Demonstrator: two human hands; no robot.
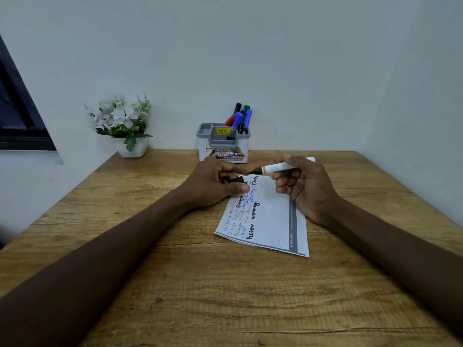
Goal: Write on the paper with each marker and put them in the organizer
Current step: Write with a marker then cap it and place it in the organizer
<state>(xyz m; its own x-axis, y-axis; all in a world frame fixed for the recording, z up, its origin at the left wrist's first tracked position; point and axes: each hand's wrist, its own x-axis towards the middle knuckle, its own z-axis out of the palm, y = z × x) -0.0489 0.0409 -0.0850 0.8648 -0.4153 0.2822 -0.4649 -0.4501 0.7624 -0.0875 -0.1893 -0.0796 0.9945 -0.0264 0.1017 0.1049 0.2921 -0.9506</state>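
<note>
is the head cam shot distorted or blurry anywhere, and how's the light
Head view: wide-angle bowing bends the table edges and the window frame at left; light is soft and even, without glare; the handwriting on the paper is only partly legible; the organizer label is blurred.

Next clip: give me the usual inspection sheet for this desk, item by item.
Surface: wooden table, grain and dark knots visible.
Job's things: paper lies flat, handwriting in several colours along its left side. Organizer stands at the back edge, with several capped markers upright in its right compartment. One white marker is uncapped; its black cap is off.
Clutter: nothing seen.
Hands: right hand holds the white marker above the paper, tip pointing left; left hand holds the black cap beside the tip.
Cables: nothing seen.
Surroundings: potted white flowers at back left, plain wall, dark window frame at left.
</note>
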